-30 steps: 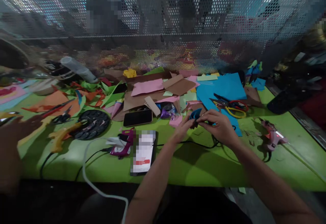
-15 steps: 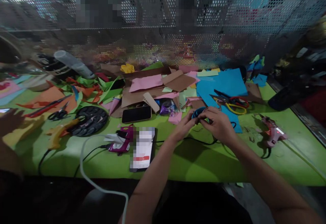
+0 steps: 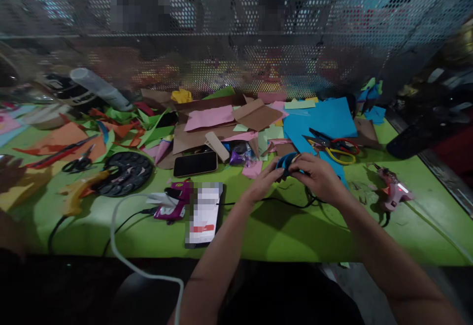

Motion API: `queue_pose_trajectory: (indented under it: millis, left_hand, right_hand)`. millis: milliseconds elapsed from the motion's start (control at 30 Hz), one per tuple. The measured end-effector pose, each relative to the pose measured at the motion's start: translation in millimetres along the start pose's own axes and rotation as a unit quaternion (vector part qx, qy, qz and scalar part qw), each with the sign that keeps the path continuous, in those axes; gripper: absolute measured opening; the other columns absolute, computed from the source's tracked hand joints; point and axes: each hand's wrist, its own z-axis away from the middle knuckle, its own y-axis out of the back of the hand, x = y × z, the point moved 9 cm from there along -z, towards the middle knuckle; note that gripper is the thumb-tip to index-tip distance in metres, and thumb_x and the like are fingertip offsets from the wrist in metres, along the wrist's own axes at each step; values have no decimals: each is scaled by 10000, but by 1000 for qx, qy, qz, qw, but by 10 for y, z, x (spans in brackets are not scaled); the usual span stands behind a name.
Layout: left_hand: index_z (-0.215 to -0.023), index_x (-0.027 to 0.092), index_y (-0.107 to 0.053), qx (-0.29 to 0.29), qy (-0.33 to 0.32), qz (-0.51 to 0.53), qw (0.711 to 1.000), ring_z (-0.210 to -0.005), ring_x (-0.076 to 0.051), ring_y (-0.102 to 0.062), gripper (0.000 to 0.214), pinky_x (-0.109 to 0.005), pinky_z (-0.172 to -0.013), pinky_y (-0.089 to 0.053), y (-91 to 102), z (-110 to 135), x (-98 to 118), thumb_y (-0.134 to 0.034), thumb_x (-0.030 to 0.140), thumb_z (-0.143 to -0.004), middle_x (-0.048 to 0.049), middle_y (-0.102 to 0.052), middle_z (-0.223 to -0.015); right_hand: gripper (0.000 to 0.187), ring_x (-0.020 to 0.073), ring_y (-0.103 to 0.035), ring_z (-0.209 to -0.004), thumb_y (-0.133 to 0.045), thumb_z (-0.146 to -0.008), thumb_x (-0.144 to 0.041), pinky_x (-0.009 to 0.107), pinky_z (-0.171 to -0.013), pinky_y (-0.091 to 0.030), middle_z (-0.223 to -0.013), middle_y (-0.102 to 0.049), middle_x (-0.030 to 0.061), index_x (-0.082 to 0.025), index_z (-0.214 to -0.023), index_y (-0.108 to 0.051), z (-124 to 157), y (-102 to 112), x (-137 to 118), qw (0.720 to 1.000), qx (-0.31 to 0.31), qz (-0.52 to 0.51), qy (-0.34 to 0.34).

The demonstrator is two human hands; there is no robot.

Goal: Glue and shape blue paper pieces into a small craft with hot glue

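Between my two hands is a curved piece of blue paper (image 3: 284, 162), held up over the green table (image 3: 291, 239). My left hand (image 3: 264, 181) is closed on its left side, fingertips pressed to the paper. The fingers of my right hand (image 3: 318, 176) pinch its right side and partly hide it. Just beyond my right hand are scissors with yellow and red handles (image 3: 340, 150), lying on a large blue paper sheet (image 3: 325, 118). A black cable (image 3: 284, 202) runs on the table beneath my wrists.
Pink glue gun (image 3: 395, 192) at right. Left of my arms lie a lit phone (image 3: 203, 216), a dark phone (image 3: 195, 164), a purple packet (image 3: 173, 204), a black round tray (image 3: 127, 173) and a yellow glue gun (image 3: 79, 194). Perforated metal (image 3: 229, 64) stands behind. Another person's hand (image 3: 11, 170) is far left.
The blue paper has turned in my fingers and shows a broader face. My right fingers have shifted slightly on it. At far left, the other person's hand has moved back toward the edge of view.
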Motion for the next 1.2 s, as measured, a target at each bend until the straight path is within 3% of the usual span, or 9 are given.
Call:
queue_pose_trajectory:
  millis: [267,467,767,1000,1200]
  left_hand:
    - [-1209,193,-582,14,5,-11,1000,-761,-145,-462,484,-284,-732,-390,23,16,30,-568,463,-808,-11,-565,-877]
    - [-1282,191,-550,13,21,33,999,-750,-145,-491,551,-281,-703,-383,55,-14,-120,-570,481,-814,-16,-582,-863]
    - [-1224,194,-576,6,21,49,999,-748,-145,-495,500,-274,-674,-364,51,-24,-159,-573,482,-815,-8,-578,-819]
    - [-1260,158,-540,7,16,36,999,-733,-142,-502,570,-272,-656,-355,64,-39,-125,-564,500,-805,-19,-581,-826]
    - [-1238,154,-546,12,15,35,999,-728,-136,-499,559,-269,-654,-357,56,-26,-86,-568,507,-805,-18,-576,-831]
  right_hand:
    - [110,202,-635,-885,-569,-933,-170,290,-732,-473,-936,-650,75,-199,-925,-675,12,0,-29,1000,-10,23,15]
    - [121,198,-633,-875,-558,-941,-186,277,-714,-467,-936,-649,74,-203,-938,-678,19,3,-46,999,-8,46,16]
    - [137,199,-645,-888,-567,-932,-197,290,-736,-495,-920,-659,68,-226,-906,-698,41,18,-54,999,20,25,14]
    - [56,198,-647,-879,-640,-902,-232,306,-755,-506,-906,-663,56,-227,-913,-694,92,211,50,996,91,-24,-9]
    - [72,187,-651,-857,-628,-909,-217,303,-754,-508,-906,-659,56,-221,-905,-700,96,172,45,996,83,-16,-11]
